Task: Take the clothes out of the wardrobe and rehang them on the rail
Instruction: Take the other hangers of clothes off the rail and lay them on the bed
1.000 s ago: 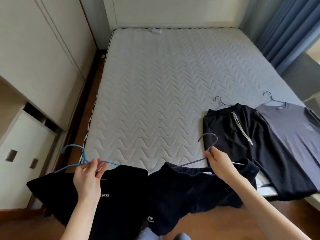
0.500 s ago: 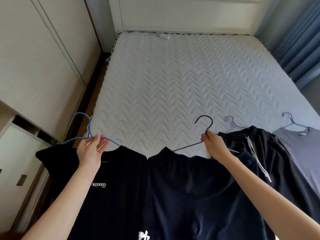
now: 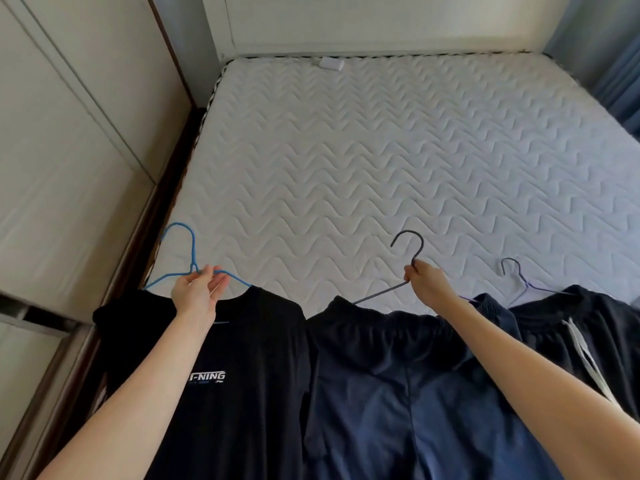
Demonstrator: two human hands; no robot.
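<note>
My left hand [image 3: 199, 294] pinches the blue wire hanger [image 3: 188, 252] at the base of its hook; a black T-shirt [image 3: 242, 393] with white lettering hangs on it. My right hand [image 3: 427, 282] grips the neck of a dark grey hanger [image 3: 410, 242] carrying dark navy shorts [image 3: 388, 382]. Both garments lie over the near edge of the white quilted mattress [image 3: 381, 161]. To the right, black shorts with white drawstrings [image 3: 588, 327] lie on a purple hanger [image 3: 519, 275].
Cream wardrobe doors [image 3: 69, 150] stand along the left, separated from the mattress by a narrow dark gap. A white headboard [image 3: 381, 22] closes the far end. Blue curtains [image 3: 620, 64] hang at the right.
Both hands have carried their hangers forward over the mattress, so the clothes reach further onto the bed. The view has shifted left and the grey T-shirt has left the frame.
</note>
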